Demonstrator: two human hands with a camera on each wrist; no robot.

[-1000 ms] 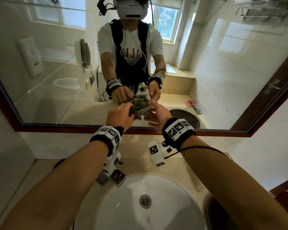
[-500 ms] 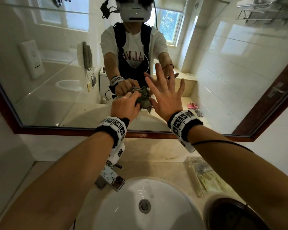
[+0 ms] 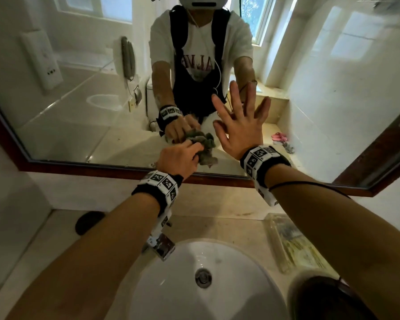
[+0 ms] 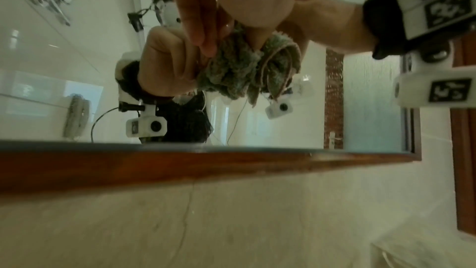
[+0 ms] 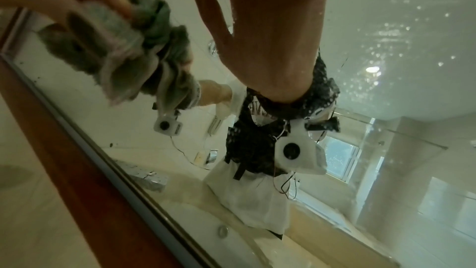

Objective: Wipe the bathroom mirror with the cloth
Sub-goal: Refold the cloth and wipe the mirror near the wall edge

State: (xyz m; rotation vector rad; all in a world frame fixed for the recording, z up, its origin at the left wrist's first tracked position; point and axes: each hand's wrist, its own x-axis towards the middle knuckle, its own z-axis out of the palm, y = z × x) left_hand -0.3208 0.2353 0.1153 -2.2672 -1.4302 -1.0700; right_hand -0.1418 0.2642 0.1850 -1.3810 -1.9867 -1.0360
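Note:
The mirror (image 3: 79, 112) has a brown wooden frame (image 3: 79, 167) and fills the wall above the basin. My left hand (image 3: 183, 158) grips a crumpled grey-green cloth (image 3: 207, 151) and holds it against the glass just above the lower frame. The left wrist view shows the cloth (image 4: 244, 68) bunched under my curled fingers (image 4: 203, 34), touching its own reflection. My right hand (image 3: 240, 128) is open with fingers spread, palm toward the glass to the right of the cloth. In the right wrist view the cloth (image 5: 115, 54) hangs at upper left against the speckled mirror (image 5: 386, 48).
A white basin (image 3: 240, 273) with a chrome tap (image 3: 162, 247) lies below my arms. A clear tray (image 3: 293, 243) sits on the counter at right, and a dark round container (image 3: 328, 299) at bottom right. A dark object (image 3: 88, 221) rests on the counter at left.
A second ago both hands were at the cloth. My right hand has let go, risen and spread against the glass. My left hand keeps the cloth low on the mirror.

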